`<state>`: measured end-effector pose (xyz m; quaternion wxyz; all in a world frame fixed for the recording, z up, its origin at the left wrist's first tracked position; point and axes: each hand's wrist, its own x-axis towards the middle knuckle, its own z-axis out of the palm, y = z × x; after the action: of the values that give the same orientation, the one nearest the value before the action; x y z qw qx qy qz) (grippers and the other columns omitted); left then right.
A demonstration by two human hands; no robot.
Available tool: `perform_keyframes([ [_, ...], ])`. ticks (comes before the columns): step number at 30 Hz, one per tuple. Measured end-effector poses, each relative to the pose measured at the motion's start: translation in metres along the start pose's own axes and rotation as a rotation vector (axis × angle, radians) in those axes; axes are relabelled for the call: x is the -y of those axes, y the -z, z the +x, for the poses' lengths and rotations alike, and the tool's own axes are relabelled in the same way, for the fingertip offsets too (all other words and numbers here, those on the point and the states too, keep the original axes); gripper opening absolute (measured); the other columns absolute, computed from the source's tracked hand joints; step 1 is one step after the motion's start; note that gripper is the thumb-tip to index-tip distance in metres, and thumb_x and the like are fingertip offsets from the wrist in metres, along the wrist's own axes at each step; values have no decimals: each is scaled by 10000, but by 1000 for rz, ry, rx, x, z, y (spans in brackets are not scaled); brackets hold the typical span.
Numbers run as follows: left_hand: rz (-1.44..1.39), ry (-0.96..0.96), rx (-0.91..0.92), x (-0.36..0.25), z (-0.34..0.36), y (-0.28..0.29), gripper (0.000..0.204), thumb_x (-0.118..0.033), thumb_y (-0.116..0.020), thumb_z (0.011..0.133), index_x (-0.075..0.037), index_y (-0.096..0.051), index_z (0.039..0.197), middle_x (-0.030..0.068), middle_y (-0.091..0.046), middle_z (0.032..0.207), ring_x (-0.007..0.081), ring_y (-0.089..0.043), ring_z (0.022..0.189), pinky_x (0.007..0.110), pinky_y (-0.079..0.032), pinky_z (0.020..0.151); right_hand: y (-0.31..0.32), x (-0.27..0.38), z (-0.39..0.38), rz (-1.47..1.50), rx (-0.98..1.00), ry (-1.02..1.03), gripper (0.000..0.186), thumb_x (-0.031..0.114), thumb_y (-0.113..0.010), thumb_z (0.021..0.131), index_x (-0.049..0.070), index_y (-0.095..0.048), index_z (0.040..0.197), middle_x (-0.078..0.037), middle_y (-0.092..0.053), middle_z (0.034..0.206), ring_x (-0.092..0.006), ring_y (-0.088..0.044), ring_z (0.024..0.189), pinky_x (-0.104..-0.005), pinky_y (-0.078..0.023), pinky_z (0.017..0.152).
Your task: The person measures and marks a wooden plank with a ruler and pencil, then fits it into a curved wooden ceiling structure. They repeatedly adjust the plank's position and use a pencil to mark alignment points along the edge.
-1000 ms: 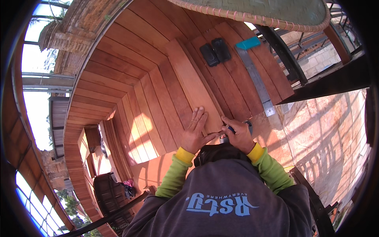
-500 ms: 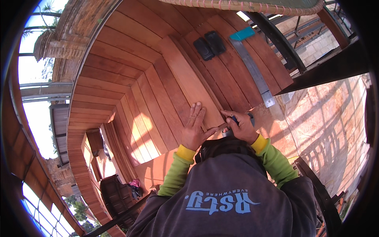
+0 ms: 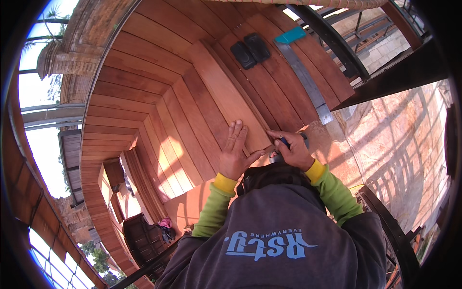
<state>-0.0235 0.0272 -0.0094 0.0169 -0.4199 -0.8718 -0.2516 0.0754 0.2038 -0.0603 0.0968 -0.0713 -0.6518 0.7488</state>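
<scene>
A reddish-brown wooden plank [image 3: 226, 91] lies lengthwise on the board decking, its near end close to my body. My left hand [image 3: 234, 153] rests flat on that end with fingers stretched and the thumb out toward the right. At the plank's right near corner, my right hand [image 3: 294, 151] is closed on a slim dark blue thing [image 3: 285, 142], perhaps a pencil; its kind is mostly hidden by the fingers. A dark rounded piece [image 3: 304, 139] shows beyond the right knuckles. Something grey and metallic [image 3: 275, 156] sits between my hands, partly covered.
Further off lie a square [image 3: 303, 79] with a teal stock and metal blade, and two black pads [image 3: 250, 50]. A curved wall of boards [image 3: 122, 96] rises at left. Black metal bars [image 3: 337, 43] stand at far right. A dark crate [image 3: 142, 238] is at lower left.
The view has shifted slightly, so the boards and square appear a little higher in it. Both hands keep nearly the same place at the plank's end.
</scene>
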Motion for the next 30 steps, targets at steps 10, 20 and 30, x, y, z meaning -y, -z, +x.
perform_keyframes([
  [10, -12, 18, 17, 0, -1, 0, 812, -343, -851, 623, 47, -531, 1260, 219, -447, 1401, 347, -392, 1337, 403, -407, 1062, 0, 3, 0, -248, 4, 200, 368, -44, -523, 838, -74, -571, 1202, -255, -645, 1043, -328, -659, 944, -323, -502, 848],
  [20, 11, -12, 29, 0, 0, 2, 796, -344, -826, 672, 50, -505, 1284, 227, -432, 1410, 369, -406, 1322, 403, -432, 1034, 0, 6, -1, -349, 43, 191, 473, -36, -538, 776, -48, -557, 1248, -212, -634, 944, -304, -651, 796, -340, -512, 707],
  [30, -22, 17, -11, -2, 0, 0, 815, -326, -865, 611, 42, -532, 1257, 229, -467, 1378, 359, -417, 1315, 409, -423, 1048, -4, 9, -2, -390, 38, 209, 503, -41, -555, 778, -34, -525, 1279, -205, -595, 896, -344, -623, 775, -379, -509, 677],
])
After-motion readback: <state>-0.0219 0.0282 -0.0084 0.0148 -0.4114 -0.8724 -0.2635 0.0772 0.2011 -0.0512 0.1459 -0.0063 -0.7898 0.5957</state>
